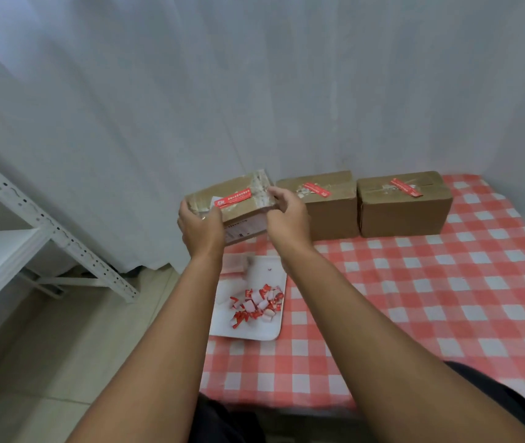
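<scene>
Head camera looks down, seemingly near, onto the table (414,298).

- A middle box (328,215) and a right box (405,212), both taped, side by side at the back of the red-checked surface (414,298).
- White tray (254,330) holding red-and-white paper scraps (256,303).
- White metal shelf (47,225) on the left.

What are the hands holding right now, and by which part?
The taped cardboard box: left hand grips its left end, right hand its right end.
</scene>
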